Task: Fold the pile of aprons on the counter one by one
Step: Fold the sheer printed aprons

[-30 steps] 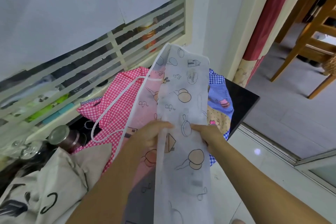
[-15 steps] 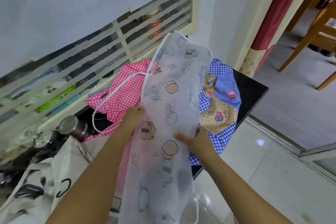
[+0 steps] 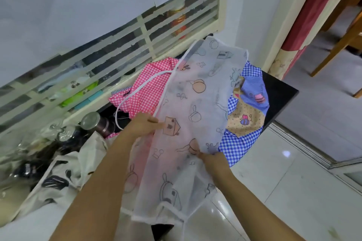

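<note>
Dropped below left hand (image 3: 144,125), right hand (image 3: 213,159) pinches the white apron (image 3: 197,92) edge, as does left; overhanging tail could drag it floorward.

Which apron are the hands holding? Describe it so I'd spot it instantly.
Find the black counter under the window. Between a pink checked apron and a blue checked apron lies a sheer white apron. Only it is see-through, with cartoon houses.
</note>
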Available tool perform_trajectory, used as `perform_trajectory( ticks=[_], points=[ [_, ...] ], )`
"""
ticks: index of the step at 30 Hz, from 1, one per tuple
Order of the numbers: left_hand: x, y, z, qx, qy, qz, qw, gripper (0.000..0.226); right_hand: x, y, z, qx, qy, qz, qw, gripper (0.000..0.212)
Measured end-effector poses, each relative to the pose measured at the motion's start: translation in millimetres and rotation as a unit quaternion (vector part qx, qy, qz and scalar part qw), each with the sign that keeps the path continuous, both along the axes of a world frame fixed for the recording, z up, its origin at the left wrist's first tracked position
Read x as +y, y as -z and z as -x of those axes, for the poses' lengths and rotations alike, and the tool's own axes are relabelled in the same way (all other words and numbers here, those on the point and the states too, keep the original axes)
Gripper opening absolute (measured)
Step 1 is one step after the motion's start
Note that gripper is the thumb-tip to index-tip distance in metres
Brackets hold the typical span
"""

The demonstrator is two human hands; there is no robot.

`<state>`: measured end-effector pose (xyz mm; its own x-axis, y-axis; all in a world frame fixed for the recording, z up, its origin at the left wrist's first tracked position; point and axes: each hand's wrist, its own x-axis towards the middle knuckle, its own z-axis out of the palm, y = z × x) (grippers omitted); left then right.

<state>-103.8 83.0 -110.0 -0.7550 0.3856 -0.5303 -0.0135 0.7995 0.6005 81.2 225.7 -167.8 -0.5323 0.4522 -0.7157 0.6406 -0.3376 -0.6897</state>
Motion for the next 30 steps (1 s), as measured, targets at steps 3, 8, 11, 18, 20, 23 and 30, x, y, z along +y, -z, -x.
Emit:
perform_trajectory(
  ticks=[3, 8, 11, 18, 20, 23, 30],
  points=[
    [-49, 8, -43, 0.022, 0.012, 0.008, 1.0, 0.025, 10, -4, 1, 0.023, 0.01, 0.0, 1.0, 0.024],
    [-74, 26, -86, 0.091, -0.07, -0.051, 0.992, 0.021, 29, -16, 1, 0.033, -0.035, -0.042, 0.998, 0.025],
    [-61, 19, -103, 0.046, -0.12, -0.091, 0.987, 0.024, 26, -15, -11, 0.064, -0.019, -0.047, 0.997, 0.051],
    [-55, 5, -117, 0.005, -0.217, -0.069, 0.974, 0.032, -13, -15, -92, 0.167, 0.042, -0.075, 0.982, 0.067],
    [-51, -5, -125, -0.039, -0.19, -0.142, 0.971, 0.03, -22, -18, -90, 0.177, -0.049, -0.093, 0.979, 0.068],
    [-43, -9, -121, -0.098, -0.181, -0.168, 0.964, 0.024, -22, -28, -79, 0.153, -0.135, -0.116, 0.972, 0.047],
    [-35, -37, -115, -0.288, -0.235, -0.277, 0.886, 0.013, 8, -64, -67, 0.193, -0.024, 0.33, 0.924, 0.055]
  ],
)
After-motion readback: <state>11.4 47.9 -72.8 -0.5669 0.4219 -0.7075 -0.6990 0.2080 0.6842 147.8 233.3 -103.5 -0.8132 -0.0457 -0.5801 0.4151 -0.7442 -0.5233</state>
